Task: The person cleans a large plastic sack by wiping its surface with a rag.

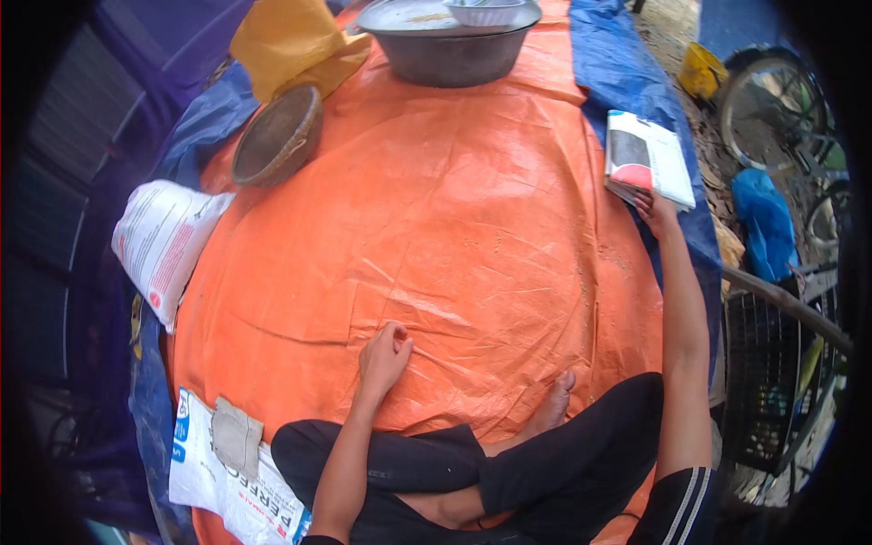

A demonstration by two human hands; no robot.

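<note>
Out to the right, my right hand (656,211) has its fingers at the near edge of a flat stack of folded printed sacks (668,163), white with black, red and blue print. The fingers appear to grip that edge; part of the grip is hidden. My left hand (386,354) is over the orange tarp (436,245) in front of my crossed legs. Its fingers are curled in, and nothing shows in them.
A large dark basin (454,59) with a lid and a white basket (486,11) stands at the far end. A woven bowl (277,136) leans near yellow cloth (291,45). Left are a filled white sack (168,241) and a flat printed sack (232,490). Bicycle wheel (772,109) at right.
</note>
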